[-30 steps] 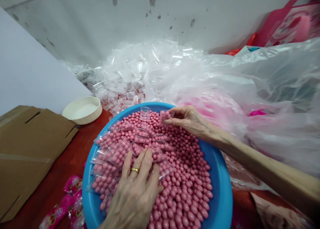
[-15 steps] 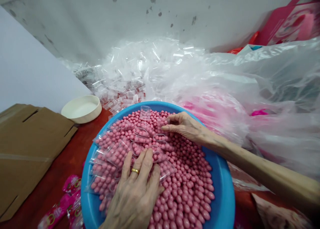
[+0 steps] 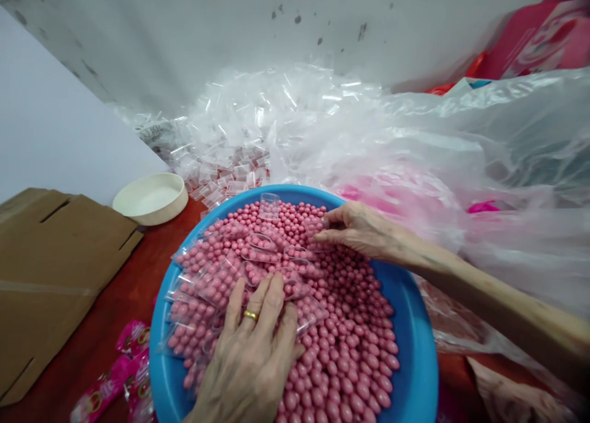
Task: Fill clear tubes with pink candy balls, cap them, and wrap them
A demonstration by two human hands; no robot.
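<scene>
A blue basin [image 3: 418, 343] is full of small, round pink balls [image 3: 343, 355]. Filled clear plastic pouches [image 3: 216, 281] lie overlapping on the left part of the heap. My left hand [image 3: 255, 349], a gold ring on one finger, rests on these pouches with its fingers stretched and apart. Near the basin's far right side, my right hand [image 3: 359, 229] pinches a small clear pouch [image 3: 314, 229] between thumb and fingers, low over the balls; pink balls show in or through it. One upright clear pouch [image 3: 269, 206] stands at the far edge of the heap.
Behind the basin a large pile of clear pouches [image 3: 258, 115] reaches the wall. Big translucent plastic bags [image 3: 428, 146] fill the right. At left are a white round dish [image 3: 152, 198], a cardboard box [image 3: 55, 275] and pink printed packets [image 3: 122, 374] on the red table [image 3: 138, 269].
My right hand has shifted slightly to the right with the small clear pouch between its fingers. My left hand stays in place on the filled pouches.
</scene>
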